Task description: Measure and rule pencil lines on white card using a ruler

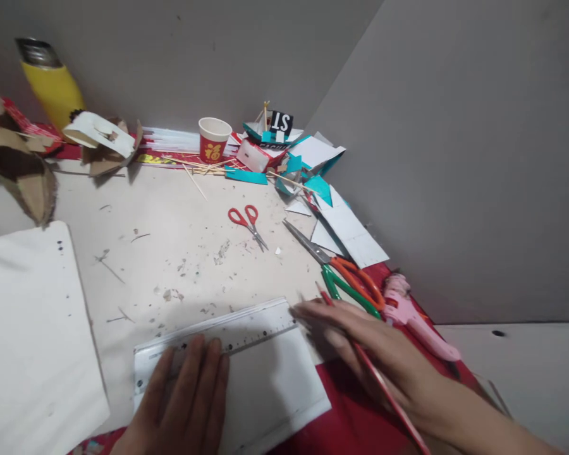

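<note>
A white card (277,395) lies at the front of the table, and a clear ruler (252,340) rests along its far edge. My left hand (183,401) lies flat with fingers stretched over the ruler's left part, pressing it against the card. In my right hand (384,347) is a red pencil (378,374), its tip pointing up and away, raised off the card. The fingertips of that hand are beside the ruler's right end. Just beyond it lie large scissors (334,259) with one orange and one green handle.
Small red scissors (249,224) lie mid-table. A pink glue gun (417,322) is at the right edge. Along the back stand a paper cup (214,140), cardboard scraps (346,221), thin sticks (208,169) and a yellow bottle (52,88). A white sheet (33,341) covers the left.
</note>
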### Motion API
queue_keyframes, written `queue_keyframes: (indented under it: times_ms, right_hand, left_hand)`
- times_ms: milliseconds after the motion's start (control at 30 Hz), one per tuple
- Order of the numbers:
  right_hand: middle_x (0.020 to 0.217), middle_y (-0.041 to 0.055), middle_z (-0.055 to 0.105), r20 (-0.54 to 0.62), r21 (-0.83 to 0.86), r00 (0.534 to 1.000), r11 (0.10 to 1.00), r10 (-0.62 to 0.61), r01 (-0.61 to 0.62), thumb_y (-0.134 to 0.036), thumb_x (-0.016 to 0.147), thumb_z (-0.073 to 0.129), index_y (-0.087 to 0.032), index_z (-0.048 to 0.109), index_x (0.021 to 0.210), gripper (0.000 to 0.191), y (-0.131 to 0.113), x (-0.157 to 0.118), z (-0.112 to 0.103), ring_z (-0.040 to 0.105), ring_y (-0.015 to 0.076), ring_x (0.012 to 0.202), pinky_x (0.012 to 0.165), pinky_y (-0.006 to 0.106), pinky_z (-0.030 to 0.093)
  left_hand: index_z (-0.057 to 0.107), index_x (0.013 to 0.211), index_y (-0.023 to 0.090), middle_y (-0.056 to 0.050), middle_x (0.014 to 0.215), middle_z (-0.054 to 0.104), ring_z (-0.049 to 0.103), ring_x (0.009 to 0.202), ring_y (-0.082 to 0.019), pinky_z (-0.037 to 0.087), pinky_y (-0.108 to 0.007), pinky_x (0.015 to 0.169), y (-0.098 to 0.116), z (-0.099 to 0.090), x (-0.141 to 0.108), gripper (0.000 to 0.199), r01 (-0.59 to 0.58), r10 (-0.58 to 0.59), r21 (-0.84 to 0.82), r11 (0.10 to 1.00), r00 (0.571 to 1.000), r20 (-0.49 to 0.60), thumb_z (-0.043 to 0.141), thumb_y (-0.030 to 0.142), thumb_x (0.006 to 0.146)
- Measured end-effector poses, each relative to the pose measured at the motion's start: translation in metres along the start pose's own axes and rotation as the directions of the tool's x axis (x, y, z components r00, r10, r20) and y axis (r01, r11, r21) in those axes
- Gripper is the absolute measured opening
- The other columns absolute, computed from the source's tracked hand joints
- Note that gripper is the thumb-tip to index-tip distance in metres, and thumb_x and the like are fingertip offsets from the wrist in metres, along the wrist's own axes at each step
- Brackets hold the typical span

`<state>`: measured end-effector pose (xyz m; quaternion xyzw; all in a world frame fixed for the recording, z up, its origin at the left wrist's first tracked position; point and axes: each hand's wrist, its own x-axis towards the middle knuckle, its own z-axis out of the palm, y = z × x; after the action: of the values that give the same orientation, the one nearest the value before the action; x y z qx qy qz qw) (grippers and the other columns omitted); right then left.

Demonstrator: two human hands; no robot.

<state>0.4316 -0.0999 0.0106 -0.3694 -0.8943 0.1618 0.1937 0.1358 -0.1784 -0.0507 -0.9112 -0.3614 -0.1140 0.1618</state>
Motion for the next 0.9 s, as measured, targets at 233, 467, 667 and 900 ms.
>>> queue_keyframes:
  times_ms: [233, 467, 667, 900]
  right_hand:
    - [0.093, 0.0047, 0.070, 0.229, 0.371, 0.970, 0.928, -0.078, -0.013, -0.021, 0.097, 0.047, -0.024, 0.065, 0.116, 0.026, -0.034, 0.060, -0.010, 0.068, 0.0144, 0.081, 0.068, 0.022, 0.056]
    - [0.075, 0.0029, 0.065, 0.316, 0.766, 0.949, 0.591, -0.006, -0.251, -0.021, 0.088, 0.058, -0.014, 0.065, 0.084, 0.011, -0.071, 0.123, 0.054, 0.059, 0.0106, 0.066, 0.061, 0.022, 0.050]
    - [0.065, -0.0006, 0.058, 0.351, 0.778, 0.936, 0.554, 0.012, -0.298, -0.027, 0.086, 0.056, -0.015, 0.061, 0.078, 0.015, -0.073, 0.142, 0.081, 0.054, 0.0102, 0.059, 0.053, 0.023, 0.044]
    - [0.068, 0.0007, 0.059, 0.389, 0.697, 0.920, 0.668, -0.049, -0.259, -0.029, 0.086, 0.055, -0.015, 0.062, 0.077, 0.018, -0.070, 0.147, 0.085, 0.055, 0.0117, 0.063, 0.057, 0.025, 0.046]
  left_hand:
    - [0.064, 0.122, 0.014, -0.009, 0.127, 0.066, 0.053, 0.120, -0.033, 0.037, -0.049, 0.096, -0.001, -0.011, 0.010, 0.039, 0.044, -0.043, 0.059, 0.997, 0.999, -0.013, 0.037, 0.025, 0.095]
    - [0.066, 0.119, 0.015, -0.011, 0.115, 0.071, 0.062, 0.104, -0.031, 0.035, -0.052, 0.094, -0.002, -0.016, 0.011, 0.038, 0.008, -0.009, 0.081, 0.997, 1.000, 0.012, 0.040, 0.024, 0.094]
    - [0.060, 0.127, 0.010, -0.013, 0.123, 0.067, 0.061, 0.110, -0.030, 0.037, -0.050, 0.093, -0.002, -0.019, 0.012, 0.044, 0.013, -0.016, 0.100, 0.995, 0.999, 0.034, 0.032, 0.021, 0.096]
    - [0.061, 0.125, 0.010, -0.011, 0.121, 0.068, 0.061, 0.110, -0.032, 0.039, -0.052, 0.091, -0.002, -0.017, 0.013, 0.042, 0.013, -0.016, 0.110, 0.994, 1.000, 0.023, 0.033, 0.020, 0.096]
